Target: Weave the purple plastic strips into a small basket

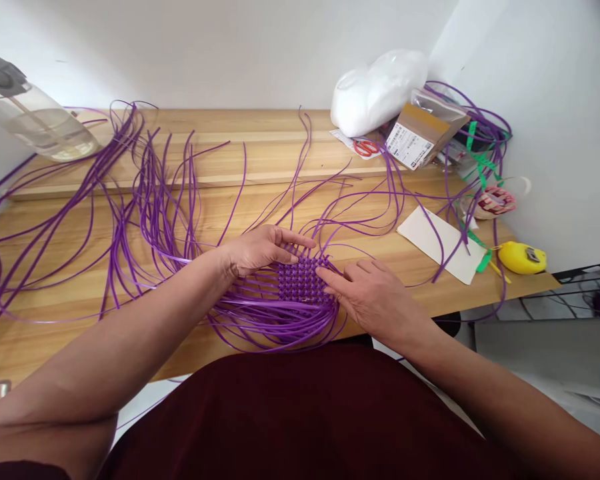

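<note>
A small dense square of woven purple plastic strands lies near the table's front edge, its loose ends spreading out on all sides. My left hand is at its upper left corner. The left thumb and index finger close around the weave and the strands at its top edge, with the index stretched along that edge. From the right side, my right hand grips the square's right edge, index fingertip pressed on the weave. The right thumb is partly hidden below. A thick bundle of loose strands curves beneath the square toward my body.
More purple strands sprawl over the table's left side, by a water bottle. At the back right are a white plastic bag, red-handled scissors and a labelled packet. A white card and yellow tape measure lie right.
</note>
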`<state>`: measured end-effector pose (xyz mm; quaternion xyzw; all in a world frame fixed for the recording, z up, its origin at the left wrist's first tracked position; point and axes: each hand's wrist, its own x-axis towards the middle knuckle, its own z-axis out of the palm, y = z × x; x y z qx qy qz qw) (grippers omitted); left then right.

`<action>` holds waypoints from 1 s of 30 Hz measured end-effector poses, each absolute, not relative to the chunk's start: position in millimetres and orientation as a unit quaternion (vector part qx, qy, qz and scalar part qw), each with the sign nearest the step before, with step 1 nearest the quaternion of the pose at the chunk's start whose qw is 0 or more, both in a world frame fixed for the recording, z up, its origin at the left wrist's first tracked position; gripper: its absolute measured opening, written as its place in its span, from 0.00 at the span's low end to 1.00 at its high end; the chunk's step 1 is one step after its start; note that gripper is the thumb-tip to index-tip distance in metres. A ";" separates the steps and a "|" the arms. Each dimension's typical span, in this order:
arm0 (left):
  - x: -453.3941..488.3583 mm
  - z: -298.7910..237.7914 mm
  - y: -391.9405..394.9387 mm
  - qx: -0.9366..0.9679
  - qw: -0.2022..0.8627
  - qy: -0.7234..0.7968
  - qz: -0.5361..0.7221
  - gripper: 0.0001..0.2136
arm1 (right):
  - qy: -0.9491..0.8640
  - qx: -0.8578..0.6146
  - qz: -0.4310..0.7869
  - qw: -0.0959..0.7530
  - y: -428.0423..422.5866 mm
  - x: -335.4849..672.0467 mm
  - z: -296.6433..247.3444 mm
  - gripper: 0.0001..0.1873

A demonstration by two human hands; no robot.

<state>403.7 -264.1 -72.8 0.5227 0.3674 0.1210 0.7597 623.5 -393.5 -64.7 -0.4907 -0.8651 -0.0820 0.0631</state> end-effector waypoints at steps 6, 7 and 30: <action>404.7 -70.0 -264.8 0.512 0.767 0.367 0.121 0.24 | -0.901 -0.430 -0.055 0.017 -389.1 624.8 -58.4 0.10; 404.5 -69.8 -265.1 0.510 0.770 0.367 0.117 0.24 | -0.908 -0.417 -0.045 0.014 -388.0 625.7 -57.7 0.09; 402.5 -60.3 -280.8 0.676 0.698 0.230 0.048 0.23 | -0.709 -0.479 0.351 0.380 -372.1 630.4 -80.3 0.10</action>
